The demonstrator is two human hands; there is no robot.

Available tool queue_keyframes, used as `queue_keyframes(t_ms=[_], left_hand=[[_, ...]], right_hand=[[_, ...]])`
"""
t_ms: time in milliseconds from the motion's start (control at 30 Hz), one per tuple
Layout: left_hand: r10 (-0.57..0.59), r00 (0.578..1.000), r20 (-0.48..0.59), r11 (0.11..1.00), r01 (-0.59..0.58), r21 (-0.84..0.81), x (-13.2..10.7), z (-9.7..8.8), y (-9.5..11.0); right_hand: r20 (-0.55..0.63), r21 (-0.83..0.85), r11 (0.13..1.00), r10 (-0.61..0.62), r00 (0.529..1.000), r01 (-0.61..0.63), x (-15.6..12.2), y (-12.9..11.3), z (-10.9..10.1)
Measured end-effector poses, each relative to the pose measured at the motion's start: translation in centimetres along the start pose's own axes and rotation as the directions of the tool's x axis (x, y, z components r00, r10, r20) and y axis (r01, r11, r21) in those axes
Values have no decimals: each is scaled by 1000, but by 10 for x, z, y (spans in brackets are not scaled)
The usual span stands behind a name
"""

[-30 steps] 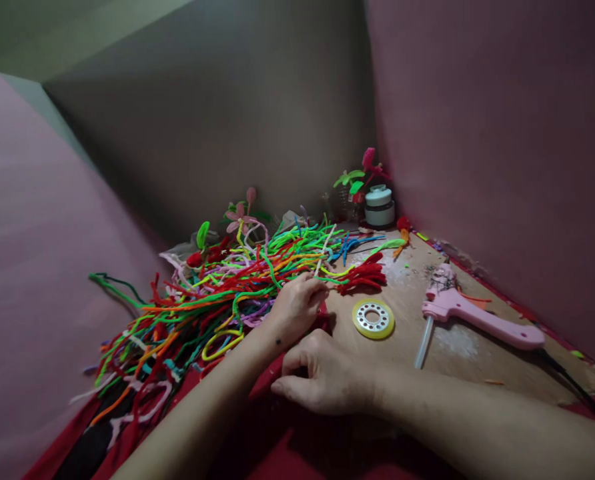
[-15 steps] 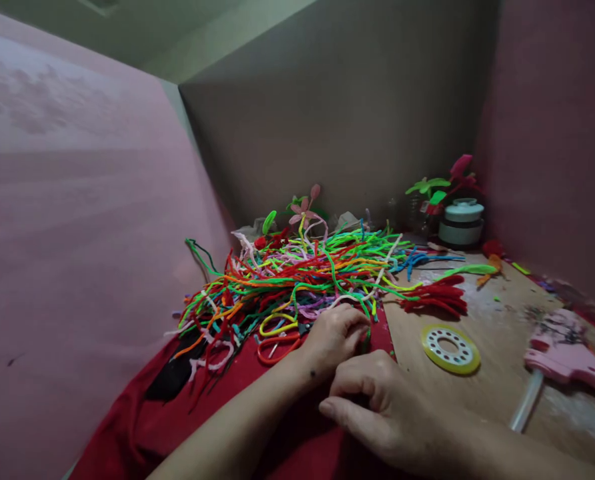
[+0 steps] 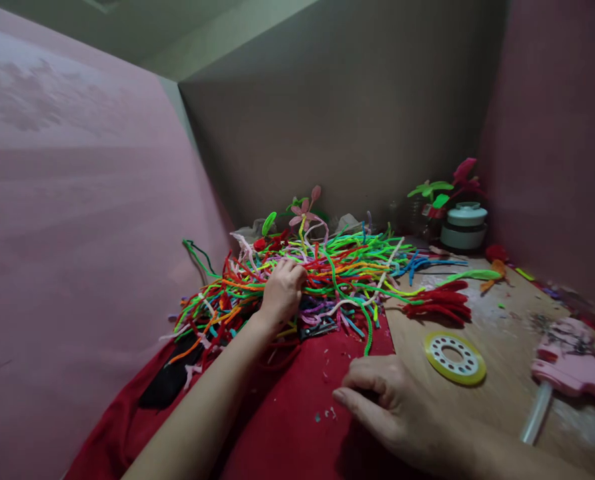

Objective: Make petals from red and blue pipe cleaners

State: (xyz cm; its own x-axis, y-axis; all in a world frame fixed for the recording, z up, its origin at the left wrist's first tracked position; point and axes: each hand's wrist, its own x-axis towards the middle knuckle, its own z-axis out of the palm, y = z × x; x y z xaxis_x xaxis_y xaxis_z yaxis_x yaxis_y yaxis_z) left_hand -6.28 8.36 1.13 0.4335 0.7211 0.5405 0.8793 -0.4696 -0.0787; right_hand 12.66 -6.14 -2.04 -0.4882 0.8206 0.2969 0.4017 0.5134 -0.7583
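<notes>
Our left hand curls its fingers down into the pile of pipe cleaners; whether they pinch a strand we cannot tell. We judge it best to isolate one strand and draw it out lengthwise. The pile lies under the fingertips, spreading toward 3 o'clock. Our right hand rests loosely curled on the red cloth, with nothing showing in it.

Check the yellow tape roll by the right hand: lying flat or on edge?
Lying flat. The tape roll shows its whole ring face upward on the wooden board, beyond the right hand.
</notes>
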Motion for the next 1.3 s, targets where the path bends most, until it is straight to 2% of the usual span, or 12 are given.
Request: queue_keyframes(t_ms=[233, 433, 867, 1033, 1133, 1300], left_hand=[[-79, 995, -66, 997, 78, -22, -18, -10, -7], [-203, 972, -118, 967, 180, -183, -20, -3, -21], [-259, 955, -143, 896, 182, -404, -20, 0, -21], [-247, 939, -241, 919, 148, -366, -19, -14, -21], [-295, 909, -294, 928, 199, -315, -18, -22, -29], [-396, 904, -164, 906, 355, -228, -20, -19, -46]], right_hand=[[2, -36, 999, 30, 1000, -30, 1, 2, 2], [-17, -43, 999, 13, 1000, -14, 0, 4, 7], [-34, -100, 995, -26, 999, 22, -3, 5, 7], [-12, -106, 994, -42, 999, 41, -5, 7, 7], [4, -106, 994, -37, 999, 38, -6, 10, 7], [-19, -106, 993, -51, 999, 49, -5, 7, 5]])
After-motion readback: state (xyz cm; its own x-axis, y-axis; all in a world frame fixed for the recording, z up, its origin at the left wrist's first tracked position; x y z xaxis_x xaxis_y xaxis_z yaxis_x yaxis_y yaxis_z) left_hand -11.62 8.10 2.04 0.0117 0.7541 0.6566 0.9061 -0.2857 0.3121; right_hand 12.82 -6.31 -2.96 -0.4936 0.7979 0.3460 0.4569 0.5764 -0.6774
